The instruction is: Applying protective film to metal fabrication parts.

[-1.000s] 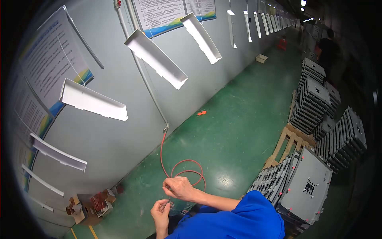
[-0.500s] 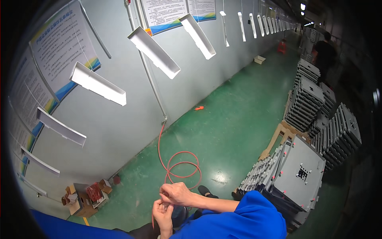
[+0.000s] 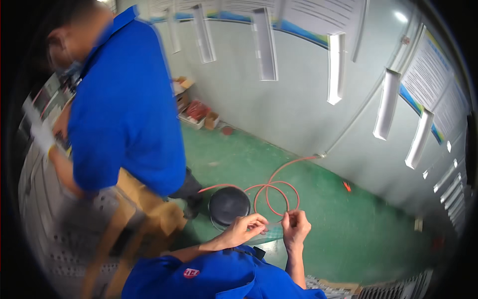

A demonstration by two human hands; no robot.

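In the head view, the clear plastic film [image 3: 275, 232] may slip if your pinch is weak, or if the co-worker [image 3: 132, 99], to the left of your fingers, bumps your arm. It looks thin, with green floor [image 3: 358, 239] showing through, between the fingers of your left hand [image 3: 244, 232] and right hand [image 3: 296, 229]. These 2 hands are curled; whether they grip it, I cannot tell.

A factory workshop, with white channel-shaped parts [image 3: 265, 46] hanging above a green floor [image 3: 358, 229]
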